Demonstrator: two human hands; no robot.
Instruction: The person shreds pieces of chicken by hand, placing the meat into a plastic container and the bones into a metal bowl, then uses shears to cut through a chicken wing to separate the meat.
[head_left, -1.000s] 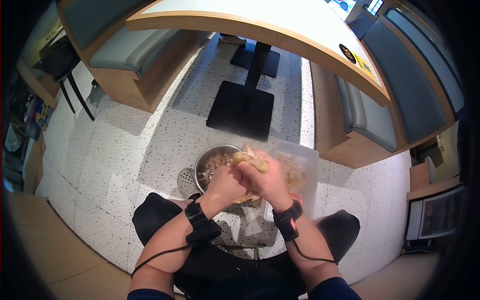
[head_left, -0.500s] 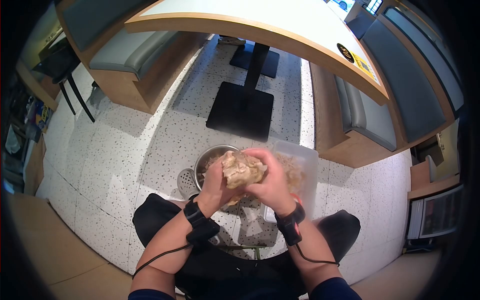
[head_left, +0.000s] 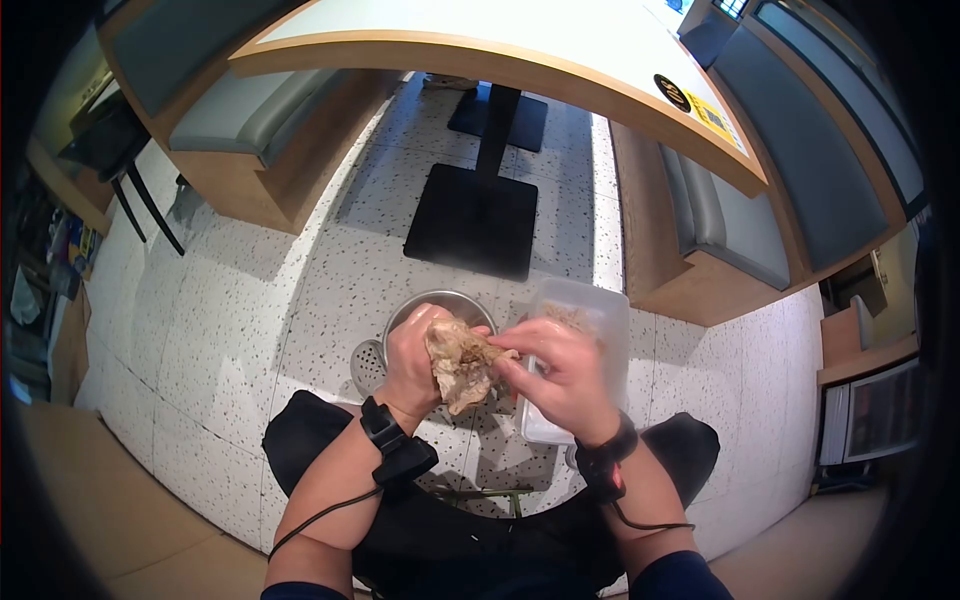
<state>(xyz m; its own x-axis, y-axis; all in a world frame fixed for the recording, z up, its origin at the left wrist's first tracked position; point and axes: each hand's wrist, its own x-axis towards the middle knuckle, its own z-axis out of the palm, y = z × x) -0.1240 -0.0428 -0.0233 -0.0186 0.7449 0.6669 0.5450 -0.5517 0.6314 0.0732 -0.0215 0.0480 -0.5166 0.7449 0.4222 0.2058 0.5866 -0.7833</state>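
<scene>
A pale brown piece of cooked chicken (head_left: 460, 370), ragged and torn on its surface, is held up in front of my lap. My left hand (head_left: 408, 360) is wrapped round its left side. With thumb and fingers, my right hand (head_left: 565, 370) pinches the chicken's upper right edge. Beneath and behind my left hand stands a round metal bowl (head_left: 440, 297), its contents mostly hidden. To the right, partly under my right hand, is a clear plastic container (head_left: 612, 310) with shredded pale meat (head_left: 570, 318) in it.
A perforated metal skimmer (head_left: 368, 368) lies left of the bowl on the speckled floor. Ahead are a table (head_left: 480, 45) on a black pedestal base (head_left: 470, 222), a left bench (head_left: 245, 120) and a right bench (head_left: 720, 215). My knees flank the work area.
My right hand has shifted from cupping the chicken's right side to pinching its edge, moving slightly right and down. The chicken has turned and sits lower, further left.
</scene>
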